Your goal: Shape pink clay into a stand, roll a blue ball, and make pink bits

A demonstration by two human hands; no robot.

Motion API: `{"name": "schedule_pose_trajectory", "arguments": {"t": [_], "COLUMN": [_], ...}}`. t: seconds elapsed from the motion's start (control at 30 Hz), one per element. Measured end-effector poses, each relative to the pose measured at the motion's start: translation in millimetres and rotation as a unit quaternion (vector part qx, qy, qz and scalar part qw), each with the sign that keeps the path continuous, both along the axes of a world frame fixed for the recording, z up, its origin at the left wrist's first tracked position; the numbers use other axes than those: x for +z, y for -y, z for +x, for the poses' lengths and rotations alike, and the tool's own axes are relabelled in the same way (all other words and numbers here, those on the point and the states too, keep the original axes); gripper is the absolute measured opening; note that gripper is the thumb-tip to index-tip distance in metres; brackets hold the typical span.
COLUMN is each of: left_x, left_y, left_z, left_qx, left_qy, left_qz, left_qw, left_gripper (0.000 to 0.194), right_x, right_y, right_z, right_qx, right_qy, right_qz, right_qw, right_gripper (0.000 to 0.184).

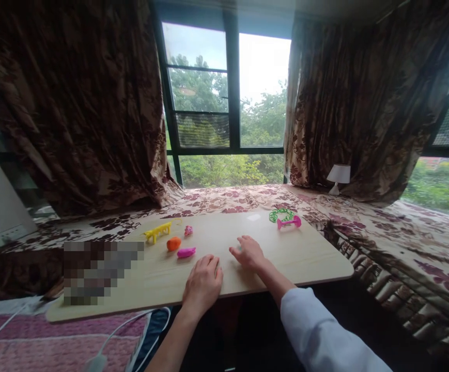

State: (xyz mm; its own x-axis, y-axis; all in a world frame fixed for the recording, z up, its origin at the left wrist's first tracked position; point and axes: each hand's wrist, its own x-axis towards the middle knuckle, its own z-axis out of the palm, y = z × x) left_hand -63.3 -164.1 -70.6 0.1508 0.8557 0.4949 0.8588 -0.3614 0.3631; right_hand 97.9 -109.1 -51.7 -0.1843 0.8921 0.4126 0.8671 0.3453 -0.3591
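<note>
My left hand [203, 281] rests palm down on the pale wooden tabletop [224, 235] near its front edge, fingers laid flat and close together. To its right, a little farther in, my right hand [248, 252] hovers over or lightly touches the board with thumb and fingers apart. Nothing shows in either hand, though the space under the palms is hidden. Nearest the left hand lies a magenta toy [186, 252]. Behind that sit an orange ball-like toy [173, 244], a small pink figure [188, 230] and a yellow long-bodied animal toy [157, 232].
At the back right are a green chain-like ring [276, 215] and a pink dumbbell-shaped toy [289, 222]. A blurred patch [96, 271] covers the board's left end. A white lamp [339, 178] stands on the flowered window seat. A white cable [121, 325] loops at lower left.
</note>
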Motion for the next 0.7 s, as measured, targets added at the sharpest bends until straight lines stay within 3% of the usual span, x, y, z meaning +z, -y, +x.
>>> {"name": "schedule_pose_trajectory", "arguments": {"t": [0.07, 0.17, 0.27, 0.33, 0.47, 0.57, 0.63, 0.7], "left_x": [0.5, -0.1, -1.0, -1.3, -0.4, 1.2, 1.0, -0.5], "left_y": [0, 0, 0, -1, -2, -1, 0, -1], "left_z": [0, -1, 0, 0, 2, 2, 1, -1], "left_qx": [0.004, 0.011, 0.012, 0.010, -0.006, -0.028, -0.042, -0.054], "left_qy": [-0.008, -0.003, 0.010, 0.022, 0.058, 0.109, 0.162, 0.230], "left_qz": [0.004, 0.005, -0.001, -0.008, -0.021, -0.031, -0.039, -0.052], "left_qw": [1.000, 1.000, 1.000, 1.000, 0.998, 0.993, 0.985, 0.970], "left_gripper": [0.028, 0.028, 0.026, 0.026, 0.027, 0.026, 0.024, 0.022], "right_x": [-1.9, -11.3, -17.2, -15.8, -3.1, 6.3, 7.6, 3.7], "right_y": [-2, 24, 56, 63, 30, 1, 0, 18], "right_z": [13, 26, 19, 4, -19, -6, 10, 23], "right_qx": [0.006, 0.030, 0.062, 0.077, 0.041, -0.010, -0.019, -0.003], "right_qy": [0.005, 0.018, 0.039, 0.057, 0.054, 0.039, 0.036, 0.040], "right_qz": [-0.004, 0.001, 0.019, 0.026, -0.003, -0.030, -0.042, -0.041], "right_qw": [1.000, 0.999, 0.997, 0.995, 0.998, 0.999, 0.998, 0.998], "right_gripper": [0.039, 0.038, 0.041, 0.040, 0.037, 0.045, 0.046, 0.041]}}
